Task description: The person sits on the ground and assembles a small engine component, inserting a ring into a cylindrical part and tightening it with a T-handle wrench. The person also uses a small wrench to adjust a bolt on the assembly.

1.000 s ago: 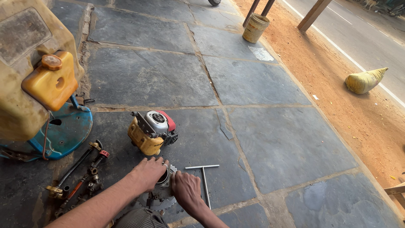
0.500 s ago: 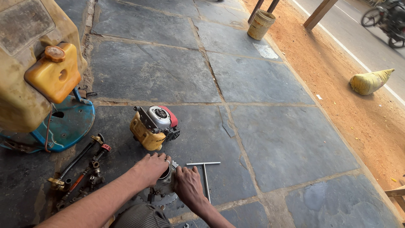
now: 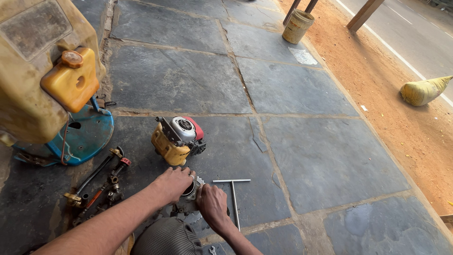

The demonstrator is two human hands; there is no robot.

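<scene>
My left hand (image 3: pixel 173 183) and my right hand (image 3: pixel 212 202) both grip a small round metal engine part (image 3: pixel 190 191) on the stone floor, one hand on each side. The part is mostly hidden by my fingers. Just beyond it stands a small yellow, grey and red engine (image 3: pixel 178 137). A metal T-handle wrench (image 3: pixel 233 194) lies on the floor right beside my right hand.
A large yellowish sprayer tank (image 3: pixel 33 71) with an orange fuel tank (image 3: pixel 71 84) on a blue base (image 3: pixel 80 139) stands at left. Rods and fittings (image 3: pixel 99 182) lie nearby. A yellow bucket (image 3: pixel 297 26) and yellow sack (image 3: pixel 423 90) sit by the dirt verge.
Both hands stay on the round part between the frames; the view has shifted slightly downward and to the side. A vehicle on the road half a second ago is gone from view.
</scene>
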